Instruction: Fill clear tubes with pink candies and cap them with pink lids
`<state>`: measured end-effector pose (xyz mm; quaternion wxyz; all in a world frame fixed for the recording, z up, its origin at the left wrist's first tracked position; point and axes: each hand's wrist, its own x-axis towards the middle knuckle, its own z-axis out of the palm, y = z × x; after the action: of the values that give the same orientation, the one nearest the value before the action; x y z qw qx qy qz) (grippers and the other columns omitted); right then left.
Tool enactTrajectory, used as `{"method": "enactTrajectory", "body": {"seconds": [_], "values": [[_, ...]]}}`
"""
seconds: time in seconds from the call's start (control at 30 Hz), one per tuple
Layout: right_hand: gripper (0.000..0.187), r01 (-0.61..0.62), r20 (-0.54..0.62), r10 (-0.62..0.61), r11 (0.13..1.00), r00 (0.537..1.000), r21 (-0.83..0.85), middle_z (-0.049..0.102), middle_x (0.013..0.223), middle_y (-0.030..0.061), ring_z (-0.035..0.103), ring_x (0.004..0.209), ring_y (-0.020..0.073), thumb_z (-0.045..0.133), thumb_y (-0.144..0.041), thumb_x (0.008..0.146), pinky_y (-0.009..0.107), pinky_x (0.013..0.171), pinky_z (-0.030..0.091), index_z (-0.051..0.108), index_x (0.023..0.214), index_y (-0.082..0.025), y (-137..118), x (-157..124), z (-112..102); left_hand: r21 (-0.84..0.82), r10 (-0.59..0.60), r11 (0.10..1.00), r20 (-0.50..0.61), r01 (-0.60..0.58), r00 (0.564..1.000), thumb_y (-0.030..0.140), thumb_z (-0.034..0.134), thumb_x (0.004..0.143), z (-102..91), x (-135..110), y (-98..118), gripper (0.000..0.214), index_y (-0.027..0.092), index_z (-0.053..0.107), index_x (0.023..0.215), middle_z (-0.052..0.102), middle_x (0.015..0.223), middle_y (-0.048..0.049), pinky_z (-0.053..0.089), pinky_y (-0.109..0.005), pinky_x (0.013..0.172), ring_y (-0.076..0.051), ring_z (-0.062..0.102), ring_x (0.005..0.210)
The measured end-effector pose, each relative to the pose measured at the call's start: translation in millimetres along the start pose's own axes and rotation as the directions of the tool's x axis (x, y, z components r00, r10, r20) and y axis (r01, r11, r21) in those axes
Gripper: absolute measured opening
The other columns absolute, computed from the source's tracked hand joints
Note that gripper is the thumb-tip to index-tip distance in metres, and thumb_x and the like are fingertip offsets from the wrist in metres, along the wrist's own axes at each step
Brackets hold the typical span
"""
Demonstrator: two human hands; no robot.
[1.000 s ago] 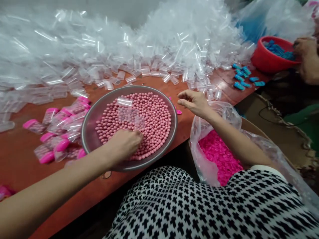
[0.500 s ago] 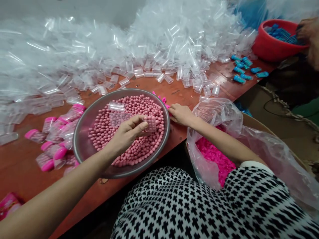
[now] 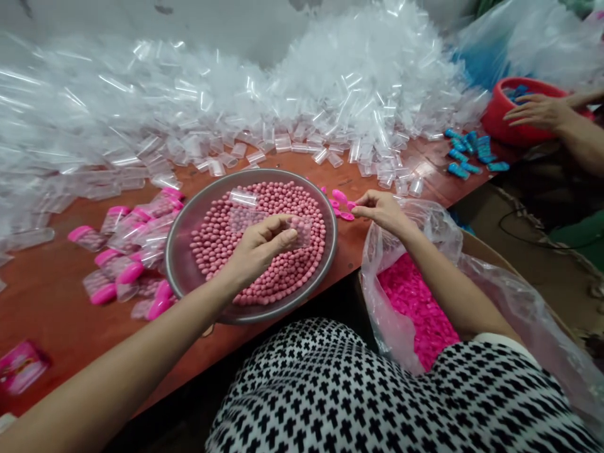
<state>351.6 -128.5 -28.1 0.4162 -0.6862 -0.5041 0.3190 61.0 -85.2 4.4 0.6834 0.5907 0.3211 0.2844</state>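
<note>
One clear plastic tube (image 3: 302, 234) is pinched in the left hand (image 3: 264, 245) in the head view; beneath that hand sits one round grey metal bowl (image 3: 178, 261) of small round pink beads (image 3: 278, 274), too many to count. Well apart, the right hand (image 3: 383, 212) has its fingertips closed on one glossy pink plastic cap (image 3: 352, 206), several more pink caps (image 3: 338, 195) just beside it. Half a second ago, the right hand was closer to the bowl.
</note>
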Motion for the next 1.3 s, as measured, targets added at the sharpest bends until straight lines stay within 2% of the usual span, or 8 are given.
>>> {"method": "enactTrajectory", "body": {"seconds": [0.13,0.27,0.47,0.57,0.7,0.83,1.03,1.3], "values": [[0.032,-0.009,0.058,-0.005,0.971,0.998,0.238,0.068,0.062,0.0,0.062,0.056,0.013,0.083,-0.037,0.064,0.023,0.05,0.043,0.062,0.076,-0.017,-31,-16,1,-0.007,0.059,0.998,0.003,-0.059,0.998,0.045,0.079,0.076,2.7,-2,3,0.037,0.019,0.07,0.1,0.074,0.095,-0.0055,0.061,-0.033,0.081,-0.018,0.07,0.085],[0.044,0.1,0.158,-0.162,0.935,0.974,0.34,0.07,0.081,-0.0009,0.063,0.065,0.0135,0.085,-0.039,0.065,0.026,0.057,0.05,0.067,0.1,-0.02,-66,-30,22,0.026,0.138,0.99,0.0,-0.138,0.99,0.046,0.077,0.076,3.6,-5,3,0.038,0.017,0.07,0.099,0.073,0.097,-0.0065,0.06,-0.034,0.082,-0.02,0.069,0.09],[0.032,0.474,0.231,-0.452,0.88,0.862,-0.047,0.073,0.101,0.0047,0.064,0.096,0.0228,0.075,-0.034,0.08,0.039,0.093,0.049,0.075,0.111,-0.027,-107,-45,56,0.086,0.232,0.968,0.04,-0.234,0.972,0.041,0.066,0.083,-9.7,-12,-1,0.03,0.015,0.07,0.096,0.07,0.091,-0.0053,0.057,-0.032,0.078,-0.017,0.066,0.081],[0.027,0.521,0.317,-0.485,0.853,0.815,-0.034,0.074,0.11,0.0043,0.066,0.104,0.0242,0.068,-0.033,0.086,0.039,0.097,0.048,0.075,0.112,-0.028,-115,-48,61,0.13,0.242,0.961,0.029,-0.244,0.97,0.038,0.065,0.084,-18.4,-20,-1,0.026,0.013,0.07,0.091,0.069,0.083,-0.0045,0.056,-0.031,0.074,-0.016,0.065,0.075],[0.022,0.441,0.356,-0.403,0.897,0.843,-0.028,0.074,0.092,0.0031,0.067,0.081,0.0206,0.068,-0.036,0.086,0.035,0.079,0.052,0.075,0.103,-0.024,-117,-45,61,0.18,0.263,0.947,0.051,-0.267,0.964,0.035,0.063,0.085,-25.2,-26,-2,0.025,0.014,0.072,0.094,0.07,0.083,-0.0047,0.056,-0.03,0.073,-0.016,0.066,0.075],[0.026,0.45,0.229,-0.441,0.893,0.868,0.014,0.072,0.091,0.003,0.065,0.079,0.0185,0.073,-0.039,0.083,0.031,0.074,0.052,0.072,0.101,-0.022,-119,-41,67,0.158,0.296,0.942,0.029,-0.297,0.955,0.036,0.064,0.085,-28.0,-27,-4,0.026,0.015,0.073,0.095,0.074,0.089,-0.0058,0.056,-0.031,0.076,-0.018,0.069,0.08],[0.018,0.677,0.271,-0.635,0.73,0.723,-0.096,0.073,0.09,0.0041,0.067,0.081,0.0173,0.068,-0.033,0.088,0.03,0.073,0.052,0.07,0.1,-0.02,-116,-42,87,0.251,0.347,0.908,-0.007,-0.334,0.938,0.031,0.063,0.086,-30.0,-31,-5,0.02,0.015,0.074,0.09,0.076,0.083,-0.0038,0.056,-0.027,0.074,-0.018,0.071,0.079],[0.008,0.826,0.399,-0.723,0.493,0.564,-0.274,0.064,0.08,0.0037,0.06,0.072,0.0164,0.056,-0.024,0.095,0.028,0.065,0.048,0.063,0.093,-0.02,-124,-52,87,0.61,0.604,0.626,0.016,-0.487,0.797,0.024,0.058,0.092,-29.2,-39,-9,0.019,0.015,0.072,0.084,0.072,0.073,-0.0034,0.047,-0.022,0.063,-0.013,0.066,0.066]]}}
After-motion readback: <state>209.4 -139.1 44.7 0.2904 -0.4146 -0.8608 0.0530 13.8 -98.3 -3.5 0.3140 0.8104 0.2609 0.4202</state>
